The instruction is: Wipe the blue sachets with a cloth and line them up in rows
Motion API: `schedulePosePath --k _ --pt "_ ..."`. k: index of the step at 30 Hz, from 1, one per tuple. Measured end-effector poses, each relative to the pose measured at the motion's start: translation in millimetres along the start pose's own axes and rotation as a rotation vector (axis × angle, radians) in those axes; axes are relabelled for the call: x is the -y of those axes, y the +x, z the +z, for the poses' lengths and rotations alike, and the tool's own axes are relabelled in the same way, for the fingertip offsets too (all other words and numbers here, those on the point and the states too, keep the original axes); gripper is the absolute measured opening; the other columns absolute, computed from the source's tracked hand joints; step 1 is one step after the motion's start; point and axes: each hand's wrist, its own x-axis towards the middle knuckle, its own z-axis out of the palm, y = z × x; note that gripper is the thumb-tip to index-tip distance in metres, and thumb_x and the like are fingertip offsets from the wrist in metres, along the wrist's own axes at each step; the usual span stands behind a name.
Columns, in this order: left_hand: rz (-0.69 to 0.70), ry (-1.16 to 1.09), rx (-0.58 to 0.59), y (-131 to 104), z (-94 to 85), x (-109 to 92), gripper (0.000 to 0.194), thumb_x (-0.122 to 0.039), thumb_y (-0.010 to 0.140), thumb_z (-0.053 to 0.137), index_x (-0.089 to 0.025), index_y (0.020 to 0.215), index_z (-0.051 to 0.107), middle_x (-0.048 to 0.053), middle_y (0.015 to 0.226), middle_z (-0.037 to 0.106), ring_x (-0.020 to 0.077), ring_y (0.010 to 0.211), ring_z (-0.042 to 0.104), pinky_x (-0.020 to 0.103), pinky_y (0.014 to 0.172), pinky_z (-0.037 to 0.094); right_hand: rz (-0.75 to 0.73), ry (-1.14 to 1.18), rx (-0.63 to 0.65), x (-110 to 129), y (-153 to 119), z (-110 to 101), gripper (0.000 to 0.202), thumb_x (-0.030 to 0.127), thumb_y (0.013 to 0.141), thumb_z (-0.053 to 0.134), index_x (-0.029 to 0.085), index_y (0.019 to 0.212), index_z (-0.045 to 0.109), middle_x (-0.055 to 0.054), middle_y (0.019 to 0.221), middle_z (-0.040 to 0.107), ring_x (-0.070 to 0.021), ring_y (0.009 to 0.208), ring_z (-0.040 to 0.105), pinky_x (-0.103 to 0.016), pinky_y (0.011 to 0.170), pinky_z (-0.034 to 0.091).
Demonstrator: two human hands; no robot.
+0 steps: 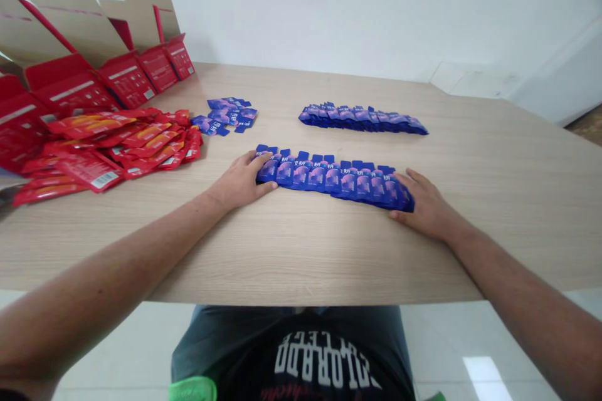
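Observation:
A long overlapping row of blue-purple packets (332, 178) lies on the wooden table (291, 257) in front of me. My left hand (242, 180) rests at the row's left end, thumb in front and fingers behind, around the end packet. At the right end my right hand (423, 203) touches the last packets, its thumb and fingers apart on either side of them. Both hands press the row from its two ends. Farther back lies a second overlapping row of the same packets (362, 119).
Left of centre is a small loose pile of blue pieces (228, 116). Red sachets (117, 147) are heaped at the left, before several open red boxes (126, 78) along the table's back left. A white wall (329, 12) stands behind the table.

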Motion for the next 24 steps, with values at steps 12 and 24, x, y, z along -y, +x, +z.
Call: schedulePosePath --k 12,24 --pt "0.044 0.014 0.002 13.0 12.3 -41.5 0.074 -0.066 0.09 0.053 -0.028 0.154 0.042 0.016 0.154 0.041 0.0371 0.146 0.035 0.05 0.12 0.031 -0.08 -0.029 -0.044 59.1 43.0 8.8 0.087 0.076 0.085 0.055 0.023 0.153 0.047 -0.02 0.159 0.037 -0.0431 0.144 0.036 -0.06 0.118 0.029" --pt "0.023 0.054 0.008 32.1 18.6 -83.0 0.093 -0.084 0.073 0.059 -0.038 0.152 0.041 0.015 0.156 0.037 0.0437 0.142 0.038 0.06 0.113 0.034 -0.13 0.051 -0.021 74.8 66.5 10.4 0.098 0.084 0.076 0.058 0.027 0.156 0.044 -0.017 0.161 0.035 -0.0437 0.145 0.035 -0.061 0.119 0.027"
